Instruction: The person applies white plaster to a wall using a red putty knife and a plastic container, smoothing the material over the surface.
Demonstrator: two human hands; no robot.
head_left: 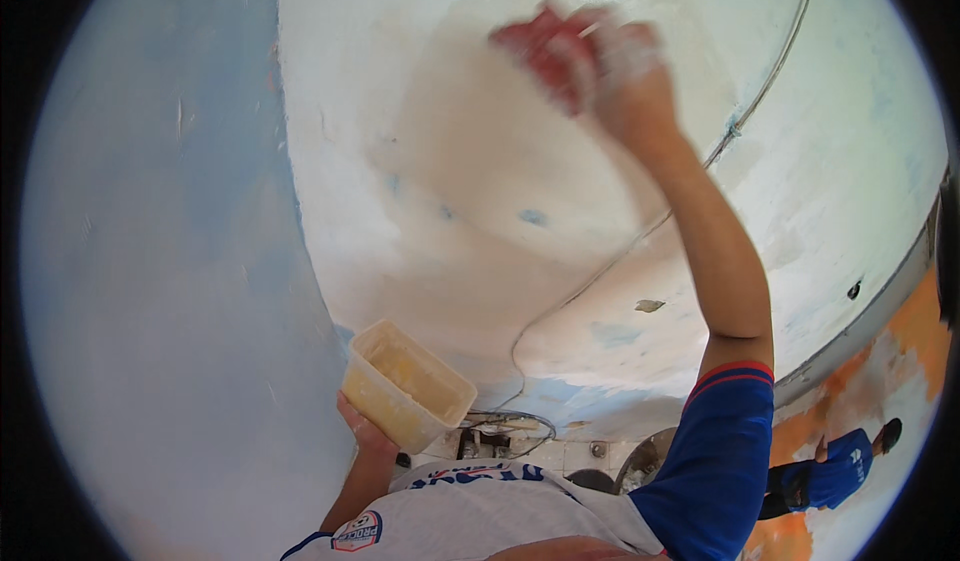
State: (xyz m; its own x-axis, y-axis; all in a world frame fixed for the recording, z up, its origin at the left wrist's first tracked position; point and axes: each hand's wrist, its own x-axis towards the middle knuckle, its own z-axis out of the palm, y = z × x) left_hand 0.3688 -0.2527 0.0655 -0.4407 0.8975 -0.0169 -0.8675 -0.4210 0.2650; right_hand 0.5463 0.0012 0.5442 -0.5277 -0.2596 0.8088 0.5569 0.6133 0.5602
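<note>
Large dark-blue lettering [475,476] runs across the front of the person's grey shirt [480,513], along its upper edge, partly lost in folds. Near that shirt's left edge sits a small badge [358,532] with a line of capitals. A co-worker's blue shirt [830,479] bears pale print [858,459], too small to read.

A room under renovation: the patchy white wall [455,271] has blue showing through, a loose cable [733,129] trails across it, and an orange wall [922,329] is blotched pale.
</note>
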